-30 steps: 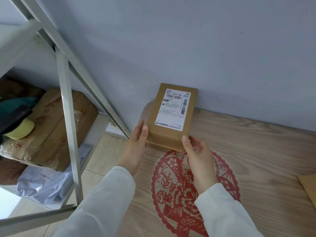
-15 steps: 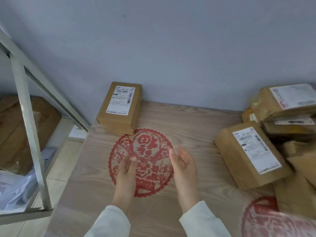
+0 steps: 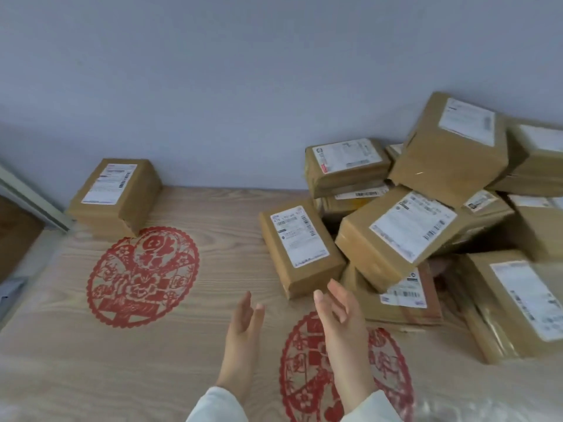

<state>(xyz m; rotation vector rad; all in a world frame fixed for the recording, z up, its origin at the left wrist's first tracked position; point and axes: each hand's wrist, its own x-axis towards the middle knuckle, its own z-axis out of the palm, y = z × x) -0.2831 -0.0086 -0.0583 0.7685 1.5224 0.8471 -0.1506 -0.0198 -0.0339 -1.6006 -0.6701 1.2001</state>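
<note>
Woodgrain table [image 3: 228, 214] shoved against a plain bluish wall [image 3: 213, 86], with one red paper-cut [image 3: 143, 275] at 9 o'clock and another paper-cut [image 3: 301, 370] under the wrists. Left hand [image 3: 243, 330] and right hand [image 3: 342, 324] both hover empty, fingers loose and spread. Nearest parcel [image 3: 300, 249] lies flat at 12 o'clock, just off the right hand, fronting a messy pile [image 3: 411, 226] from 1 to 3. Lone box [image 3: 117, 196] sits at 10 by the table's left edge; open wood runs between box and pile.

labels on parcel pile [image 3: 426, 229]: print blurred, not readable | top right parcel [image 3: 539, 166]: cut by right edge | lower red paper-cut [image 3: 300, 367]: partly behind right hand [image 3: 341, 321], cut by bottom edge
</note>
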